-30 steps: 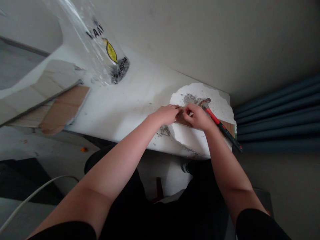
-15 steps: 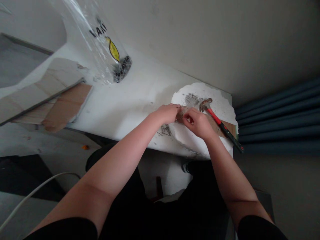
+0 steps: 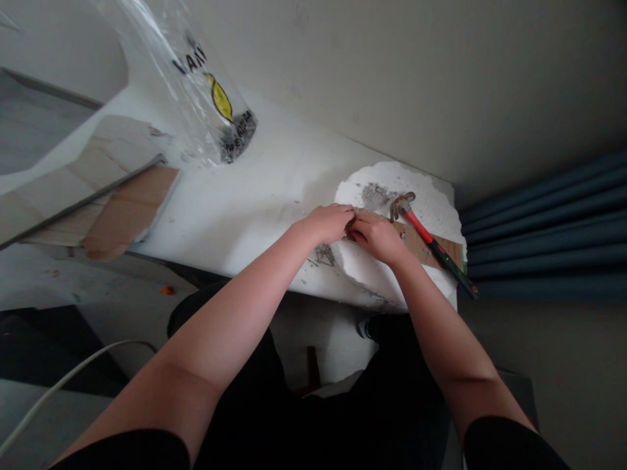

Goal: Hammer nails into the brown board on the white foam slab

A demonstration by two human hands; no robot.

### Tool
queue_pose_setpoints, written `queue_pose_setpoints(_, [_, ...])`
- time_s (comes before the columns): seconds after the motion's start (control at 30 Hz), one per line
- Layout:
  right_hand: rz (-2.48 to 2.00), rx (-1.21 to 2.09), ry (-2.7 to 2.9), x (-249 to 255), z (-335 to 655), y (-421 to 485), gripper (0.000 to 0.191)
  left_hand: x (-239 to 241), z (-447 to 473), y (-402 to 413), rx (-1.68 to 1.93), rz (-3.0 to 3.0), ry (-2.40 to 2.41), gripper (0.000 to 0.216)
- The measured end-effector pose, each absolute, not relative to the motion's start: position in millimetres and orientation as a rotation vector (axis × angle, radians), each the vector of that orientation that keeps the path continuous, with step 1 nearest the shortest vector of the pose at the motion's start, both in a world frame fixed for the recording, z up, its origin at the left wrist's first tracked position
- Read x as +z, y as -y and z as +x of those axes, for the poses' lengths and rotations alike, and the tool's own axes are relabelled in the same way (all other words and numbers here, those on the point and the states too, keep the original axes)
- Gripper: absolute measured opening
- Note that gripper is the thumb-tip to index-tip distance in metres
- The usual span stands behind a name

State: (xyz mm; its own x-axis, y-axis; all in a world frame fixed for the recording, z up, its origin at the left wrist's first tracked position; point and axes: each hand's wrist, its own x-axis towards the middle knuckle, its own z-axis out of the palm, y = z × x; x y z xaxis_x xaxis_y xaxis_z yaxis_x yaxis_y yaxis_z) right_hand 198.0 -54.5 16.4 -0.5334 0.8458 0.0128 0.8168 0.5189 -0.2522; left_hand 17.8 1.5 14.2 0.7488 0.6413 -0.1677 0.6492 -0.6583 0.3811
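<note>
Right now both hands, left hand [image 3: 326, 223] and right hand [image 3: 377, 236], press closed fingers onto one brown cardboard strip [image 3: 416, 243] lying on a white foam disc [image 3: 392, 274]. One red-handled hammer [image 3: 431, 243] rests beside. One clear plastic bag [image 3: 196, 98] stands on the surface [image 3: 255, 196]; contents unclear.

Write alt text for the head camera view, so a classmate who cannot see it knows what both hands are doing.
Two bare hands, left hand and right hand, meet over a strip of brown cardboard lying on a round white foam slab on a white table. A red-handled hammer lies just beyond them, and a clear plastic bag sits further left.
</note>
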Motion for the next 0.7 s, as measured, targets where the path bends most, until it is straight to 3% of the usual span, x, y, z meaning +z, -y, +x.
queue_pose_setpoints(0.5, [-1.44,0.339,2.571,15.4,195.8,45.9,0.008,16.2,18.4,0.3,-0.032,2.517,-1.015,0.051])
queue_pose_setpoints(0.7, [-1.477,0.377,2.232,52.8,215.0,61.4,0.008,16.5,17.2,1.8,-0.025,2.514,-1.026,0.055])
